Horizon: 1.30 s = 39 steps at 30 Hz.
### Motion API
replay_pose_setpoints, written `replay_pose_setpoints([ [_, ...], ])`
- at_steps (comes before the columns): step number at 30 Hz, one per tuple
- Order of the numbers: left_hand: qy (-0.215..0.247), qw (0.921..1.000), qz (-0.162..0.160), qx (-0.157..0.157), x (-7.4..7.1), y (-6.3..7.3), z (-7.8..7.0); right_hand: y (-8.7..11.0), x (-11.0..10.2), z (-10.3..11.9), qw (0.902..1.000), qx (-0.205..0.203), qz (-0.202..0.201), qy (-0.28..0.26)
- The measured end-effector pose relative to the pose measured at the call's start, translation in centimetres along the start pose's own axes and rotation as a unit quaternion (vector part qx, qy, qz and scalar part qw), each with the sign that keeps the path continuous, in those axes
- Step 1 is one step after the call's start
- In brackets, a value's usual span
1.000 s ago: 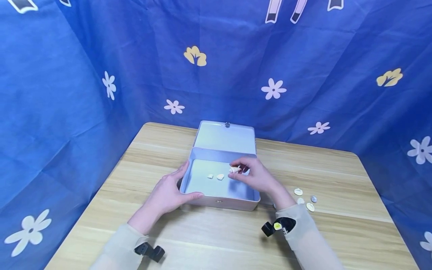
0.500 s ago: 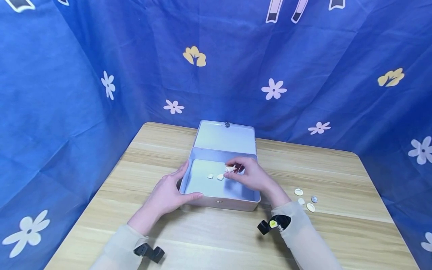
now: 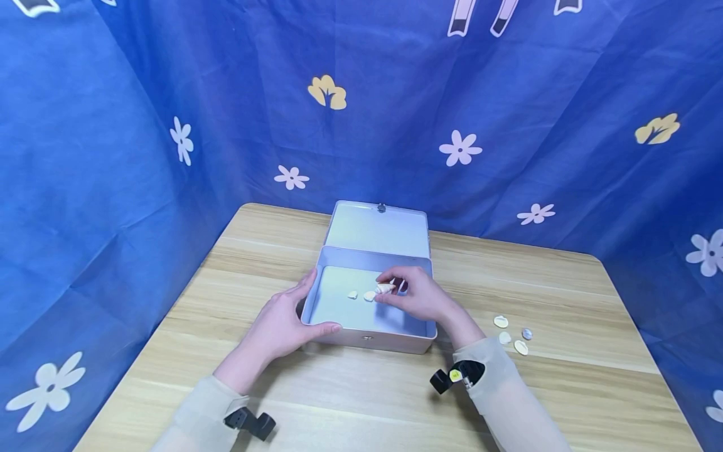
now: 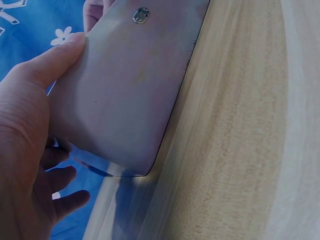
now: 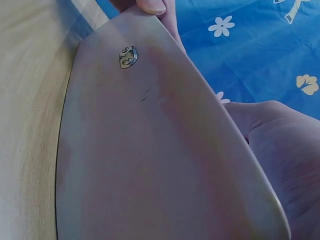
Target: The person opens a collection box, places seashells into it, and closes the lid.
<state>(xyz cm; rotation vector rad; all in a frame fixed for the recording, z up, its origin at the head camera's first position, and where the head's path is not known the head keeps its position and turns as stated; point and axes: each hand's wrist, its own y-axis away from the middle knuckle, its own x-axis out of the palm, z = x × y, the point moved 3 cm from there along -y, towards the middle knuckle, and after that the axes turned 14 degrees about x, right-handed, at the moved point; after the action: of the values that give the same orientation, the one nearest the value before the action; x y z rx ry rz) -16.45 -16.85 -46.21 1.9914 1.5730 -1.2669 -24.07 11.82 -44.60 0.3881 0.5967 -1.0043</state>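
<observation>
A light metal box (image 3: 395, 341) stands with its lid (image 3: 375, 232) folded back. My left hand (image 3: 280, 321) holds its front left corner, thumb (image 4: 62, 55) on the front rim and fingers along the left side; several fingers stand off the box in the left wrist view. Inside the box, my right hand (image 3: 422, 296) pinches a white spiral seashell (image 3: 385, 289) low over the floor; whether the shell touches it I cannot tell. Close to its left lie a small white shell (image 3: 369, 296) and another small shell (image 3: 353, 295). The box's front wall hides the shells in both wrist views.
Several small flat shells (image 3: 521, 347) lie on the wooden table (image 3: 565, 295) right of the box, near the right forearm. A blue patterned curtain (image 3: 384, 125) hangs round the back and sides. A clasp plate (image 5: 128, 57) sits on the box's front wall.
My right hand has moved left inside the box with the spiral seashell, then slightly lower, up beside the two small shells. My left hand has stayed on the corner.
</observation>
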Motion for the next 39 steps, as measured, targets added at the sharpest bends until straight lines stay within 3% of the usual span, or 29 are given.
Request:
replay_pose_setpoints([
  [5,-0.002,1.0,-0.004,0.0,0.0,0.0,0.0,0.1,0.0,-0.1,1.0,0.006,0.001,0.003],
  [12,-0.001,1.0,-0.005,-0.001,0.1,0.1,-0.1,0.0,-0.2,-0.2,0.9998,-0.015,0.012,-0.001],
  [23,0.001,1.0,0.002,-0.006,0.0,0.0,-0.1,0.4,-1.0,0.7,0.9988,-0.044,-0.006,-0.022],
  [33,0.005,1.0,-0.002,-0.006,0.0,0.0,0.1,2.0,-2.6,2.4,0.9955,-0.084,-0.039,-0.023],
  [39,0.007,1.0,-0.005,0.002,0.1,-0.1,0.1,3.5,-4.2,3.2,0.9947,-0.078,-0.06,-0.032],
])
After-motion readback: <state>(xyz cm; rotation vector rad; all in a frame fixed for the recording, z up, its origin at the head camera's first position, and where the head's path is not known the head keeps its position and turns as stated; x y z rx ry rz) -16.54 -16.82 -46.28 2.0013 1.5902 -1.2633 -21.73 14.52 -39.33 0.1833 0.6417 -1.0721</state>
